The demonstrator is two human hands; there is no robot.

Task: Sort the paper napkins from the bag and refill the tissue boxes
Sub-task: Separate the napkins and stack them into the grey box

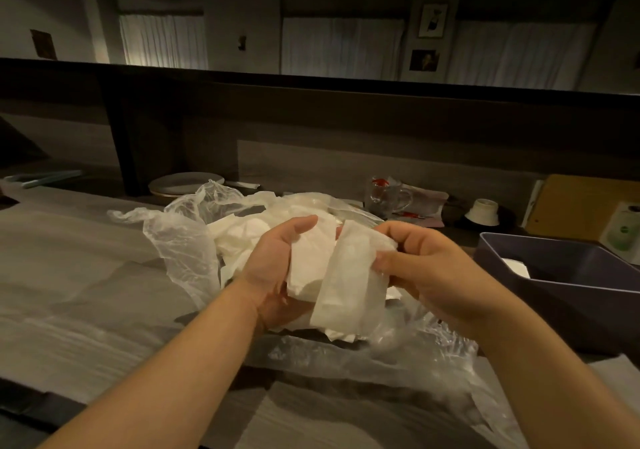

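At the far left the grey wood-grain counter (69,275) lies bare up to its dark near edge, giving broad open room beside the left forearm. Next comes the clear plastic bag (173,237), crumpled and spread open, its film trailing under both wrists toward the right front. Behind it a white plate (183,182) sits against the dark back wall that closes the counter off. Above the bag the left hand (273,268), palm up with fingers curled, cups a stack of white folded paper napkins (311,268). The right hand (426,268) pinches a single folded napkin (349,282), thin, pale and creased, held upright against the stack. Farther right stand a glass mug (388,197) and, hemming the right edge, a dark purple box (540,296) holding a white napkin.
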